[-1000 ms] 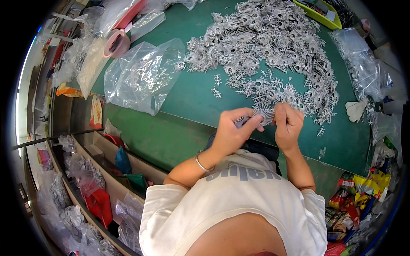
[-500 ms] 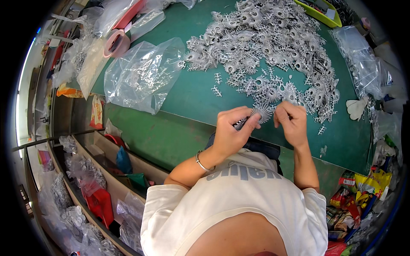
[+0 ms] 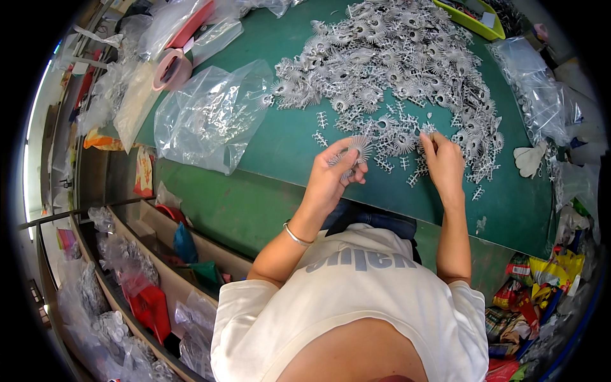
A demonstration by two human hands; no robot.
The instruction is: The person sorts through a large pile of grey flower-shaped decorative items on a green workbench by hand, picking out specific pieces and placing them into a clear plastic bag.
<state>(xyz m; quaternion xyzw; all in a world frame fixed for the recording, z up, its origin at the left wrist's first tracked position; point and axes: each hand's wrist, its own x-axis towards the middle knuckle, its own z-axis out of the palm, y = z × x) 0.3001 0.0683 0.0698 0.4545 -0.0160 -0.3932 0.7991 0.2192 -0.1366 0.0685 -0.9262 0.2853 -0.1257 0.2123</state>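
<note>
Green counter point(image 3: 273, 146), centre of frame, carried a broad heap of grey plastic sprue pieces point(image 3: 407, 57) across its upper middle and right. Left hand point(image 3: 331, 181), centre frame, was closed on one round fan-shaped sprue piece point(image 3: 358, 148), pinched between thumb and fingers just above the counter. Right hand point(image 3: 443, 164), right of centre and well apart from the left, rested fingertips-down among loose small pieces point(image 3: 398, 162) at the heap's lower edge; whether it gripped anything could not be told. A clear plastic bag point(image 3: 210, 118) lay crumpled at left centre; a roll of tape point(image 3: 170, 69) sat at upper left; a second clear bag of parts point(image 3: 534, 95) lay at upper right; a yellow-green tray point(image 3: 474, 22) stood at the top edge. Bins with bags and red items point(image 3: 146, 280) filled the lower left. Risk, judged: thin spokes on the held piece could snap under a tight pinch, and small pieces near the counter's lower edge could be swept off by a forearm.
</note>
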